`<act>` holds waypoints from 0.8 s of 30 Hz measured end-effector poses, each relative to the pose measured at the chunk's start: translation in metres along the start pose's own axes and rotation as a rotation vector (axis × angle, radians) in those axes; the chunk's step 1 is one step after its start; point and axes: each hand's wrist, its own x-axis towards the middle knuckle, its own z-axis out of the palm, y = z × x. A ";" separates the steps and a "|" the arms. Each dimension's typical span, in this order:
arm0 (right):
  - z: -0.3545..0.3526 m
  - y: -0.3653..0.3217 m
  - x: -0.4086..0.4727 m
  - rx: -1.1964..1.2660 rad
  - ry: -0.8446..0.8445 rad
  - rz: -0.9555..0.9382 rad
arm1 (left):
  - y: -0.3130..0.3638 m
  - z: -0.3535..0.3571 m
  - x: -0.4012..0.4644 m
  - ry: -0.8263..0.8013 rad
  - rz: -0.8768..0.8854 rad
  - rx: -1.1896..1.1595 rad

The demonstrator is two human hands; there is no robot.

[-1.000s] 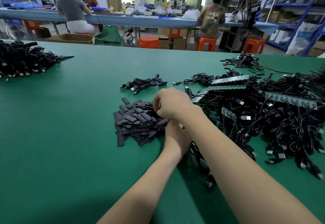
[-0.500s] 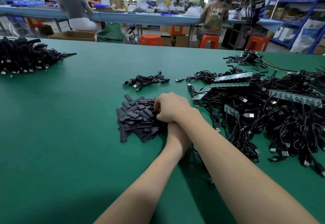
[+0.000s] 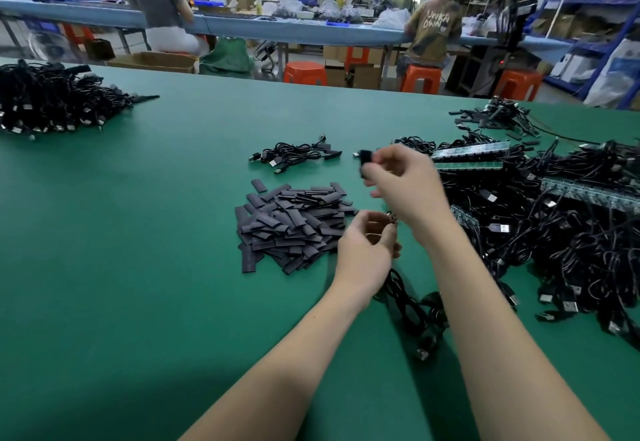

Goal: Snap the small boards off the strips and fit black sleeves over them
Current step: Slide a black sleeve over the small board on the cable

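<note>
— Above the green table mat (image 3: pixel 138 250), raised right hand (image 3: pixel 401 181), blurred, pinching one flat black sleeve (image 3: pixel 364 160) between thumb and fingertips. Lower and nearer, left hand (image 3: pixel 363 253) with fingers curled around something small, probably a snapped-off small green board on its thin black cable (image 3: pixel 412 305); too hidden to say for sure.

— And where to find the rest?

— Loose heap of black sleeves (image 3: pixel 291 222) just left of the left hand. Long green board strips (image 3: pixel 471 153) at the right, on the big tangle of black cables (image 3: pixel 571 232).

— Advice for the fitting?

— Better to squeeze the sleeve edges a little, so the mouth opens. Then to keep the board flat and straight, and push slowly, without bending the cable joint. Probably wise to hold the board close to its end.
</note>
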 end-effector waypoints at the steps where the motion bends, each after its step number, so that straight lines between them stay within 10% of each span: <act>1: -0.011 0.005 -0.001 0.099 0.055 0.048 | 0.000 0.000 -0.001 -0.007 0.003 0.005; 10: -0.054 0.040 -0.008 0.593 0.061 0.290 | 0.001 0.000 -0.003 -0.054 -0.011 -0.021; 24: -0.061 0.053 -0.011 0.708 -0.101 0.276 | -0.001 -0.001 -0.002 -0.081 0.018 -0.054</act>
